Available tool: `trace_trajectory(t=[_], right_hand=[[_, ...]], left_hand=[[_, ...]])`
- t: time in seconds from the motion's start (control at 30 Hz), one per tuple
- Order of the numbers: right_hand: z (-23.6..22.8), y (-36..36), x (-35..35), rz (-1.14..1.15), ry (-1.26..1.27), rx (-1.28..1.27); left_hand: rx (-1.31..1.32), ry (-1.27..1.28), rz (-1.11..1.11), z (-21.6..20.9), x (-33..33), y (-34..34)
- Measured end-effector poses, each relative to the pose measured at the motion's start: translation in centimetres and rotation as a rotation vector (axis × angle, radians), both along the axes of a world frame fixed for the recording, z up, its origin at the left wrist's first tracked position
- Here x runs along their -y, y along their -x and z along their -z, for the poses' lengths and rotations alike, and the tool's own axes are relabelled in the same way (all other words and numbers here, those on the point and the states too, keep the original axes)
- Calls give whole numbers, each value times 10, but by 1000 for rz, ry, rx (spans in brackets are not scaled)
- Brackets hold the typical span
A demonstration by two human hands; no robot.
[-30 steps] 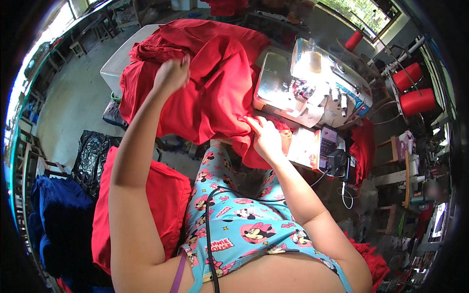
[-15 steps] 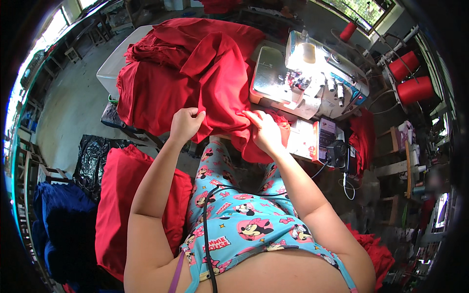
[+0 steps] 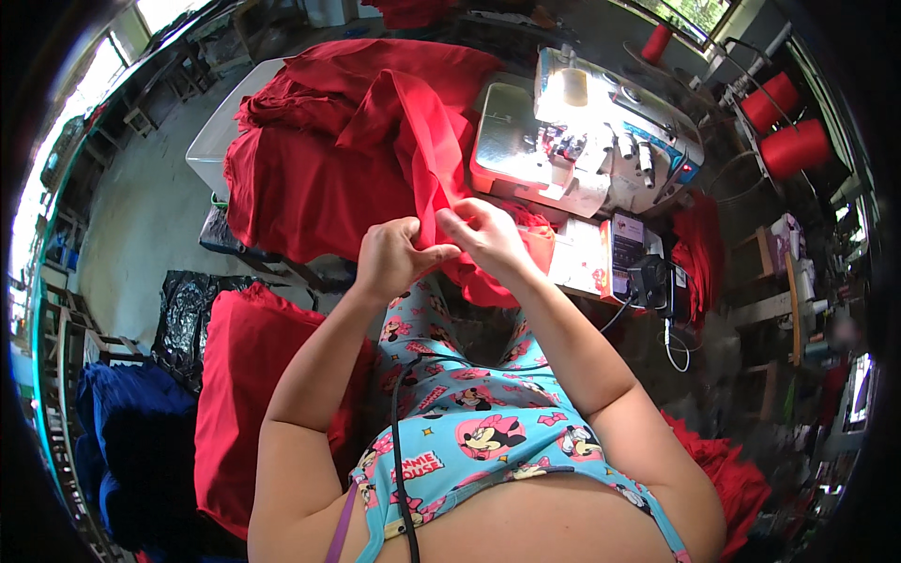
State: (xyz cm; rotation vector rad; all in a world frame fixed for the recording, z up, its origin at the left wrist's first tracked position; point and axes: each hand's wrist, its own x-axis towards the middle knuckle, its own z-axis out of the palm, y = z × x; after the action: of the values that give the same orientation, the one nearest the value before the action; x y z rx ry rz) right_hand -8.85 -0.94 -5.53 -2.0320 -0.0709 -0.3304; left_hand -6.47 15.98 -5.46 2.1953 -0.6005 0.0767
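Observation:
A large piece of red fabric [image 3: 319, 192] drapes over the pile before me and hangs toward my lap. My left hand [image 3: 392, 255] is closed on a gathered fold of it, thumb pointing right. Close beside it, my right hand [image 3: 483, 236] pinches the same fold, its fingers bent over the cloth. The two hands nearly touch. Just beyond my right hand stands a white sewing machine [image 3: 648, 122] with its lamp lit and a pale flat plate [image 3: 507, 127] at its left. The fabric's lower end falls below my right hand.
A white plastic bin [image 3: 211, 150] stands under the pile. Red thread cones [image 3: 796, 148] sit at the right. A red bundle [image 3: 249, 394] and dark blue cloth [image 3: 131, 403] lie at my left. A small box with a cable [image 3: 648, 281] hangs by the table edge.
My hands have come together, the left moving right and the right moving slightly left. The fabric between them is now bunched into a narrow upright fold.

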Motion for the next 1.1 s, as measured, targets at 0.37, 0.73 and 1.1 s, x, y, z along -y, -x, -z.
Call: trace_trajectory(t=[0.37,0.73,1.1], right_hand=[[6,-14,-9,138,-857,63],[-58,-14,65,-54,227,439],[5,-26,62,234,146,175]], left_hand=[[446,94,-178,3,-6,-27],[437,204,-20,-33,-37,-30],[375,474,17,-28,40,-51]])
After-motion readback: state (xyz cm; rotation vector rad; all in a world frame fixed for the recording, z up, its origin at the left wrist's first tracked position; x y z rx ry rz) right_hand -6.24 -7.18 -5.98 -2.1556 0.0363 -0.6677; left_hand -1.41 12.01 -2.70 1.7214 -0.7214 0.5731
